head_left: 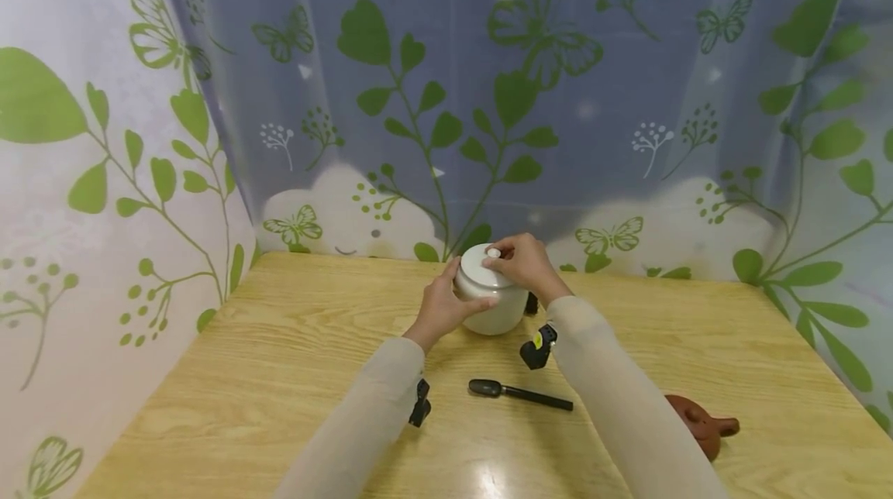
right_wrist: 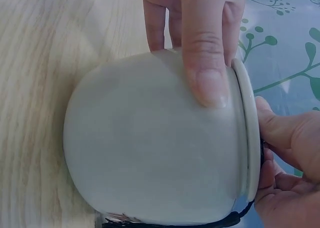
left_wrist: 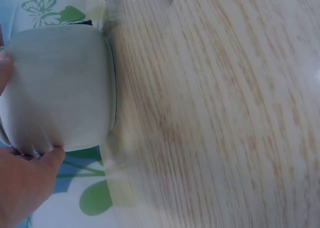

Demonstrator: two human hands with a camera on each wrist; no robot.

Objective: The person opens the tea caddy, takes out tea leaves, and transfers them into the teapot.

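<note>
A white lidded ceramic jar (head_left: 491, 314) stands upright at the back of the table. My left hand (head_left: 443, 304) grips its left side, the thumb lying across the front; the right wrist view shows that thumb (right_wrist: 206, 72) pressed to the glossy wall. At the top, my right hand (head_left: 528, 263) pinches the small round knob (head_left: 494, 252) of the lid (head_left: 476, 260). A thin dark line runs between lid and body in the right wrist view; whether the lid is raised I cannot tell. A black cord (right_wrist: 220, 222) hangs along the jar's side.
A black spoon-like tool (head_left: 533, 397) with a slim handle lies on the wooden table (head_left: 335, 305), in front of the jar. To the right, a reddish-brown clay teapot (head_left: 701, 425) is partly hidden by the right sleeve. Patterned curtains (head_left: 446, 135) border the table.
</note>
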